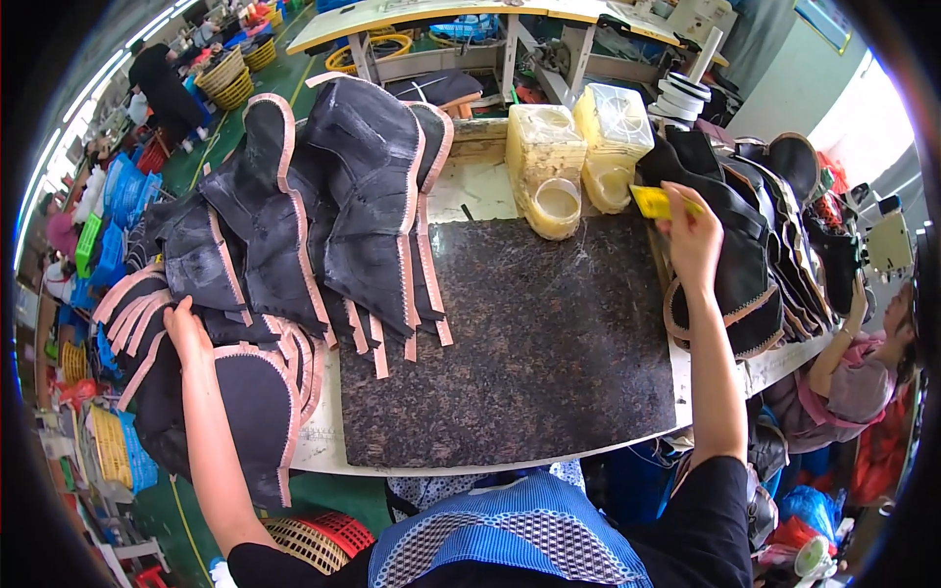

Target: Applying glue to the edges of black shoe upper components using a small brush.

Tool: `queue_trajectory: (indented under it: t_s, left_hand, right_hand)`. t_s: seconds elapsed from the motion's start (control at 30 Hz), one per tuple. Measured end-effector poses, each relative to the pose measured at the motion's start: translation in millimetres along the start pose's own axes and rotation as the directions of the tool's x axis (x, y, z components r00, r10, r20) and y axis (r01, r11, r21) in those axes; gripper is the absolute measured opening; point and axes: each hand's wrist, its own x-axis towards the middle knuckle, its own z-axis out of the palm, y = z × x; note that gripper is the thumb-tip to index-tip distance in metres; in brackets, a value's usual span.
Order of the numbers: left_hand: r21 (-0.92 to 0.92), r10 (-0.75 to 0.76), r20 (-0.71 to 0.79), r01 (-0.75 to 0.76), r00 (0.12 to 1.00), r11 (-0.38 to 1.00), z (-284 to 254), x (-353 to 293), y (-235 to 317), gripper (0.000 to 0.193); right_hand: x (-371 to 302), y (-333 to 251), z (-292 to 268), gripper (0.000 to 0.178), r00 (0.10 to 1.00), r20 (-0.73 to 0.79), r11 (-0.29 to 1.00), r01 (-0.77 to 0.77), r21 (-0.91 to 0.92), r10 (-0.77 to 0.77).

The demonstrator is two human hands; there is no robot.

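My left hand (189,333) is at the left end of the table, its fingers closed on the edge of a black boot-upper piece (245,387) in a stack with pink edging tape. More black boot-upper pieces (363,186) with the same pink edges lie fanned out just beyond it. My right hand (694,237) is raised over the right side of the dark speckled slab (510,363), pinching a small yellow scraper (655,203). Left of the scraper stand two cut-open, yellowed plastic glue containers (554,196) (606,186), crusted with residue.
Black pieces with tan zigzag edges (735,245) are piled right of the slab. A white-topped table (441,20) stands beyond. One person (853,382) sits at the right, another (162,88) stands far left. Baskets (323,539) sit on the floor below.
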Motion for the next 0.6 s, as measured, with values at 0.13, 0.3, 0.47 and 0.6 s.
queue_trajectory:
  t_s: [0.13,0.3,0.47,0.6]
  left_hand:
    - [0.079,0.466,0.369,-0.526,0.805,0.847,48,-162,69,0.063]
    - [0.365,0.734,0.510,-0.885,0.449,0.288,-9,-248,108,0.055]
    - [0.829,0.567,0.393,-0.546,0.724,0.123,-118,-226,55,0.060]
    - [0.870,0.279,0.337,-0.410,0.899,0.272,-151,-228,18,0.076]
  right_hand:
    - [29,44,24,0.018,0.963,0.139,0.927,0.261,-0.268,-0.231]
    - [46,70,40,0.020,0.975,0.139,0.954,0.201,-0.223,-0.173]
    - [61,77,25,0.030,0.961,0.034,0.947,-0.275,0.167,0.273]
    - [53,106,14,0.030,0.879,0.040,0.835,-0.464,0.295,0.475]
